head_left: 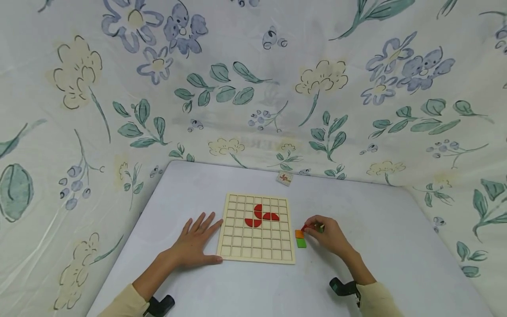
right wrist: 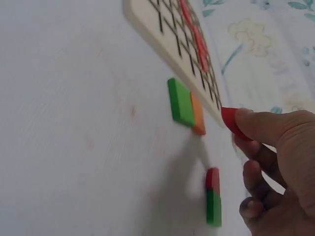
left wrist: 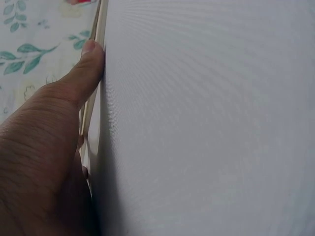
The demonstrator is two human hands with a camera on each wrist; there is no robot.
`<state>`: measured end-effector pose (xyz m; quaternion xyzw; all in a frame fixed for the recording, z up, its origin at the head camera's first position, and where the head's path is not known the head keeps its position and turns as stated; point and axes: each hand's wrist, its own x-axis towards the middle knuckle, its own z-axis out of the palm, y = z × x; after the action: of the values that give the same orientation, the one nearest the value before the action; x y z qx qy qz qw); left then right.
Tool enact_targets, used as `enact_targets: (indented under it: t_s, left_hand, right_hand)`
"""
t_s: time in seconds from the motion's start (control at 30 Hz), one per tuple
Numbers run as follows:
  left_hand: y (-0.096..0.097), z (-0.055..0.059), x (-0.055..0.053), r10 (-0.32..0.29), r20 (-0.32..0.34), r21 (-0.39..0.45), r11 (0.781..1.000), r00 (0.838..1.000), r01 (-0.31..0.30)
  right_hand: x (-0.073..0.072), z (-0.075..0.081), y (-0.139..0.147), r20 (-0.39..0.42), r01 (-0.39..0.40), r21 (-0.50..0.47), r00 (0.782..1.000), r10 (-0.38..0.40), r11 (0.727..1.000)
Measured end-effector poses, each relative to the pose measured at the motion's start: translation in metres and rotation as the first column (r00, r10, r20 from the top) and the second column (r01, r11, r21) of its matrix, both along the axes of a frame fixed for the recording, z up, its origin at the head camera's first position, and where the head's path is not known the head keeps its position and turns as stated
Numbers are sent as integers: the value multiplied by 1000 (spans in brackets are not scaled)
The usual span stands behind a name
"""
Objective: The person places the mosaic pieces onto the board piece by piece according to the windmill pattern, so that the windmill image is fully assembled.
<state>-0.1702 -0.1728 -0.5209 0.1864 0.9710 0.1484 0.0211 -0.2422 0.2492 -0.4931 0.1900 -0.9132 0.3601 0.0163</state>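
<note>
A square wooden grid board (head_left: 257, 261) lies on the white table, with several red quarter-circle tiles (head_left: 271, 216) in its cells. Fingers spread, my left hand (head_left: 192, 246) rests at the board's left edge; in the left wrist view its thumb (left wrist: 88, 64) touches the rim. Between thumb and fingertips my right hand (head_left: 330, 235) pinches a red quarter-circle tile (right wrist: 233, 121) just right of the board. Below that hand lie an orange tile (head_left: 299, 234) and a green tile (head_left: 301, 243) side by side. Another red tile (right wrist: 213, 179) and darker green tile (right wrist: 213, 208) lie under its curled fingers.
A small card (head_left: 284, 178) with a red pattern on a grid lies at the table's back edge. Flower-printed cloth (head_left: 253, 79) rises behind and beside the white table (head_left: 158, 207).
</note>
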Motion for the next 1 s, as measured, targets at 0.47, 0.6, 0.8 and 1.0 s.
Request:
enact_targets:
  t_s: [0.47,0.6,0.8,1.0]
  left_hand:
    - [0,3,1,-8,-14,9,1000,1000,9]
    - [0,4,1,-11,-9,6,1000,1000,11]
    - [0,4,0,-10,-6,6,1000,1000,10]
    - [0,2,1,-4,-6,1,1000,1000,4]
  right_hand:
    - [-15,12,-29,77,19,-269,997,2,963]
    - [-16,12,-37,108,25,-286,994,6,958]
    - [-15,18,-47,60,1,-305,998,19,952]
    - [-17,19,-55,132,25,-384,991,28,923]
